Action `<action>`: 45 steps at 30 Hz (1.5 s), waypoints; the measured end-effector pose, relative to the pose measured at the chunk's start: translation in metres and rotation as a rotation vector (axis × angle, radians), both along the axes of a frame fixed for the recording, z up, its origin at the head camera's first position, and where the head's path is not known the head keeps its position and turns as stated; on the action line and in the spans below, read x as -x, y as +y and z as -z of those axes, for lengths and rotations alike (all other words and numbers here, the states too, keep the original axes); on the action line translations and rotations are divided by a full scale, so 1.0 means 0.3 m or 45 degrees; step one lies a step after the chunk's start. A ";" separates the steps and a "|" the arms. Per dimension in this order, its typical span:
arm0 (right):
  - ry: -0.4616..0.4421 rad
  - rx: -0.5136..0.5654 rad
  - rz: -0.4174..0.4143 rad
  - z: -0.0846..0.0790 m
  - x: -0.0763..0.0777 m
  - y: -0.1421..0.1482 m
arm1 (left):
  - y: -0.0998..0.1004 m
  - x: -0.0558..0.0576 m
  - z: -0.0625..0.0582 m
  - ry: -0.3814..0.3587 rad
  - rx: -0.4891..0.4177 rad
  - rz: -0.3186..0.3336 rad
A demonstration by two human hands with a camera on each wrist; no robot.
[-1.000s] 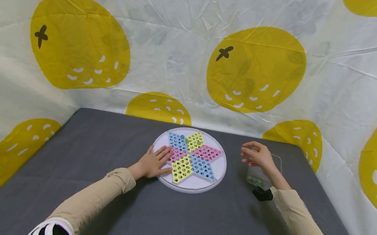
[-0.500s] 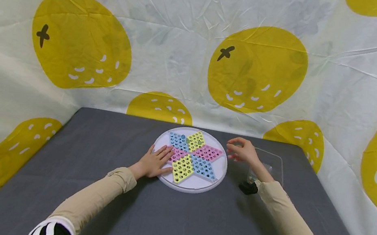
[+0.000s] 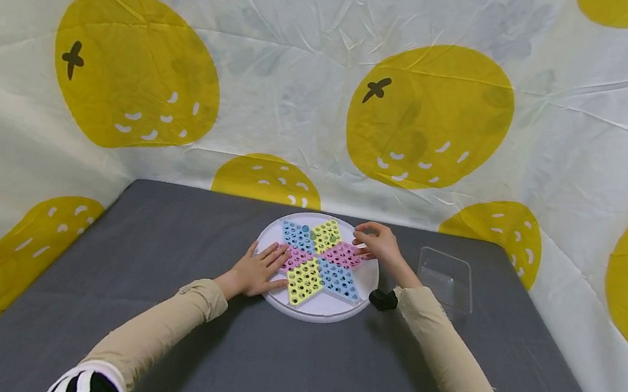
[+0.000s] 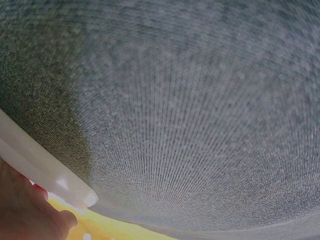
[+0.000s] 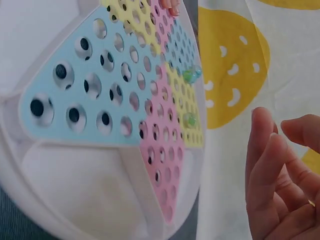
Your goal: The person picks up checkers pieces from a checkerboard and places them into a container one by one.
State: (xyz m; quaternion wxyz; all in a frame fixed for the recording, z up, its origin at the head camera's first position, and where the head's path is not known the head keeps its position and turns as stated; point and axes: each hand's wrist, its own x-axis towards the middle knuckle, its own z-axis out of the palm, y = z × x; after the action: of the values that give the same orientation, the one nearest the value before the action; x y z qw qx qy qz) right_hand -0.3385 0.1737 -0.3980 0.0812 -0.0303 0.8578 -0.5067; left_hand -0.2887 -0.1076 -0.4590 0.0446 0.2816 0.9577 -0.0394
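A round white Chinese checkers board (image 3: 327, 304) with a pink, yellow and blue star of holes lies at the back of the table. My left hand (image 3: 254, 273) rests on its left edge, fingers extended toward the pink section. In the left wrist view, the board's rim (image 4: 47, 172) passes above that hand. Over the board's right side is my right hand (image 3: 378, 242), fingers bent, above the pink point. In the right wrist view its thumb and fingertips are close together; I cannot tell whether something is between them. Greenish marbles (image 5: 190, 120) sit in far holes.
A clear plastic box (image 3: 444, 278) stands to the right of the board, its near end partly behind the right sleeve (image 3: 439, 339). A dark grey cloth (image 3: 285, 376) covers the table. A fruit-print sheet (image 3: 280, 95) hangs directly behind.
My right hand has moved left from above the clear box to over the board's right side, uncovering much of the box. My left hand stays on the board.
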 end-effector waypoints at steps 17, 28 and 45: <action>-0.042 0.059 0.009 0.076 0.045 -0.100 | -0.006 0.018 0.030 0.004 0.004 -0.004; -0.103 -0.026 -0.035 0.105 0.064 -0.136 | -0.005 0.009 0.020 0.020 -0.009 0.012; -0.236 0.019 -0.031 0.154 0.091 -0.137 | -0.003 0.009 0.022 0.021 -0.039 0.012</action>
State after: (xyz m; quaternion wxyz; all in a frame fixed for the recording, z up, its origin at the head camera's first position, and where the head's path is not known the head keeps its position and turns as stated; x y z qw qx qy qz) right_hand -0.3657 0.1327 -0.4443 0.1661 0.0055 0.8423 -0.5127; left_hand -0.2914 -0.1086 -0.4656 0.0321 0.2866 0.9571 -0.0275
